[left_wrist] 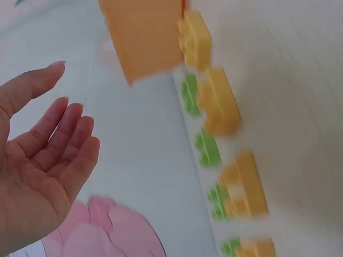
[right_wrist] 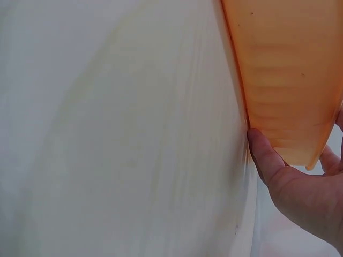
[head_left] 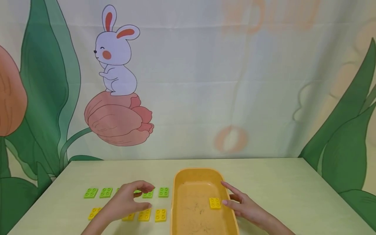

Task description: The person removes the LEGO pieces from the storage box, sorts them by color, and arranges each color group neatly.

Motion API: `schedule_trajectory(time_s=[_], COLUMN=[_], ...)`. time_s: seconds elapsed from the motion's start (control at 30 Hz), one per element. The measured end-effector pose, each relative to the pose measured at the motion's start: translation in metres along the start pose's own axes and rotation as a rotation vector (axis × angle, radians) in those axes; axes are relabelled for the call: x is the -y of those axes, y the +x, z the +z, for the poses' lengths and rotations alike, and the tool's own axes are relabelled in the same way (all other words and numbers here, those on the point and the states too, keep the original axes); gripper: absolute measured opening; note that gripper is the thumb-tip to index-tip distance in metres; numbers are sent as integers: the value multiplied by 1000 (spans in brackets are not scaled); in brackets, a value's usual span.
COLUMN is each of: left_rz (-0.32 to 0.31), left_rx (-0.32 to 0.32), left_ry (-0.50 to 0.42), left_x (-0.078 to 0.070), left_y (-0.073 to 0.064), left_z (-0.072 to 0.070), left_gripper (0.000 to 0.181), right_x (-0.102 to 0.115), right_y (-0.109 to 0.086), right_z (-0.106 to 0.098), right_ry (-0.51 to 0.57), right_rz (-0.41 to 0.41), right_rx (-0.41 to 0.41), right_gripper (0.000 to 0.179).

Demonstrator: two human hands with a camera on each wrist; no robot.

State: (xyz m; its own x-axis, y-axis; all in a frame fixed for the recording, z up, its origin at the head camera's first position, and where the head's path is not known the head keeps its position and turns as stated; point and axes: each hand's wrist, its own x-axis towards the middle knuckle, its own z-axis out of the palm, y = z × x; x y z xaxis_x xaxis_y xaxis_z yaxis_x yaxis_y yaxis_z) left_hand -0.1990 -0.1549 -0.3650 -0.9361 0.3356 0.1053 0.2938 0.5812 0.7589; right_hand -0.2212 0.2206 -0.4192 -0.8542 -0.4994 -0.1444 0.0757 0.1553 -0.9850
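My left hand [head_left: 126,199] hovers over the bricks on the table's left, thumb and fingers spread apart; its palm [left_wrist: 37,187] shows bare in the left wrist view. Beneath it lie green toy building bricks [head_left: 148,193] in a back row and yellow bricks [head_left: 160,215] in a front row, some partly hidden by the hand. My right hand [head_left: 246,207] touches the right side of the yellow-orange tray [head_left: 173,202], its thumb and index finger at the rim. In the right wrist view, a finger [right_wrist: 265,150] lies against the tray's outer wall. One yellow brick [head_left: 215,203] sits inside the tray, near that thumb.
The pale table [head_left: 273,182] reaches back to a printed cloth backdrop [head_left: 191,81] with a rabbit, tulips and leaves. The tray stands right of both brick rows, its near end cut off by the head view's lower edge.
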Motion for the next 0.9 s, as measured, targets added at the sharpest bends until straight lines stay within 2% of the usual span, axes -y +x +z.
schedule_trajectory(time_s=[0.2,0.33,0.47,0.67,0.9], left_rz=[165,214,211,212,163], left_rx=[73,98,145,206,271], left_ry=[-37,-44,-36,39,130], left_x=[-28,-42,-50,-54,-56], left_y=[16,30,45,60,68], left_z=[29,51,76,108,125], left_gripper=[36,38,40,44,48], right_x=[0,1,1,-2,-1], right_y=[-1,-2,-2,-1,0], right_z=[-1,-2,-3,-2,-1], right_ry=[1,-4,-15,-28,-32], right_rz=[-8,-16,-16,-22,-19], right_rx=[5,1,-5,9,12], right_gripper=[66,66,65,64,63])
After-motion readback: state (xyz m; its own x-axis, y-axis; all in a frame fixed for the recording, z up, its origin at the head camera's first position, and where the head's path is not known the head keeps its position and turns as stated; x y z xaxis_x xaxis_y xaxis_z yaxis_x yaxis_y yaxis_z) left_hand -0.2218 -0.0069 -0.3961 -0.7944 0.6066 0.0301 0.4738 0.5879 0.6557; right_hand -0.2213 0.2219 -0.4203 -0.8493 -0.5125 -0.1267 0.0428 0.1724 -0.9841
